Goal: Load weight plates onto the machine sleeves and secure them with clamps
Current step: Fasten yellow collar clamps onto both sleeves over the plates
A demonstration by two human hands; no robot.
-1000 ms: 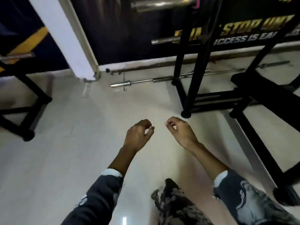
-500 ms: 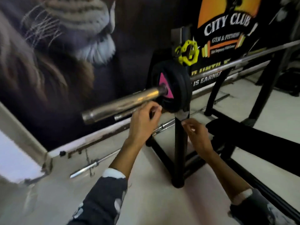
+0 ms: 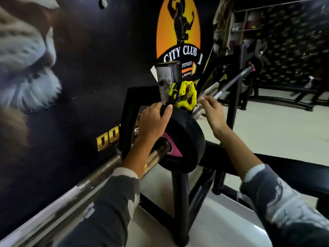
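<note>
A black weight plate (image 3: 187, 136) with a pink mark sits on the chrome bar sleeve (image 3: 158, 154), which rests in a black rack. Just above it, a yellow clamp (image 3: 187, 95) with a black lever hangs on the rack's grey upright (image 3: 166, 77). My left hand (image 3: 153, 122) is over the plate's top rim, thumb and forefinger pinching the lower end of the clamp's lever. My right hand (image 3: 211, 111) hovers at the clamp's right side, fingers spread and holding nothing. At the bar's far end another plate (image 3: 254, 64) is blurred.
The bar (image 3: 71, 193) runs down to the lower left along a dark wall banner. The rack's black post (image 3: 180, 202) and base stand on the pale floor in front of me. More black frames (image 3: 284, 90) and shelves fill the right background.
Both hands rose from the floor view to the loaded plate, then up to the clamp. The left left the sleeve for the lever. The view moved closer.
</note>
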